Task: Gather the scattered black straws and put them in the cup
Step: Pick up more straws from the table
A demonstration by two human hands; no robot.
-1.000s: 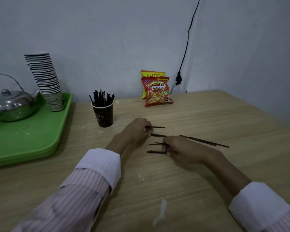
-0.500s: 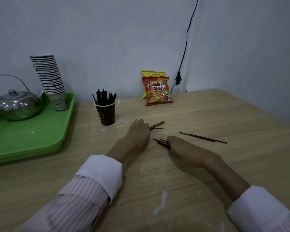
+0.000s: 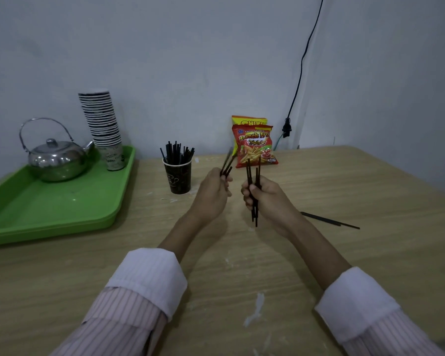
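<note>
Counts first. Hands: two. The left hand [image 3: 211,194] and right hand [image 3: 267,201] are both raised above the bench [image 3: 344,181] at frame centre, close together but not touching.

Cup [image 3: 177,176]: one, black paper, upright on the bench just left of centre, beside the left hand and apart from it. The straws in the cup [image 3: 177,152] form a dense bunch, overlapping too much to count. They stand near vertical, tips fanned slightly.

Left-hand straws [image 3: 226,163]: about three, though the tips are blurred and the count is uncertain. The left fingers [image 3: 228,179] curl round the lower ends and pinch them. Long axis leans up and to the right of frame.

Right-hand straws [image 3: 253,176]: three or four. The right fingers [image 3: 246,191] are curled closed round the middle of the bundle. Long axis is near vertical in frame, with ends showing above and below the fist.

Loose straws [image 3: 329,220]: two, flat on the bench right of centre, just past the right wrist and held by neither hand. They overlap nearly in one line — long axis runs from upper left to lower right.

Rest:
- One green tray [image 3: 62,227] at the left edge, carrying one steel kettle [image 3: 57,160] and one tall stack of paper cups [image 3: 102,124].
- Two snack bags at upper centre against the wall — the red bag [image 3: 254,147] in front of the yellow bag [image 3: 248,121].
- One black cable [image 3: 301,68] running down the wall at upper right.
</note>
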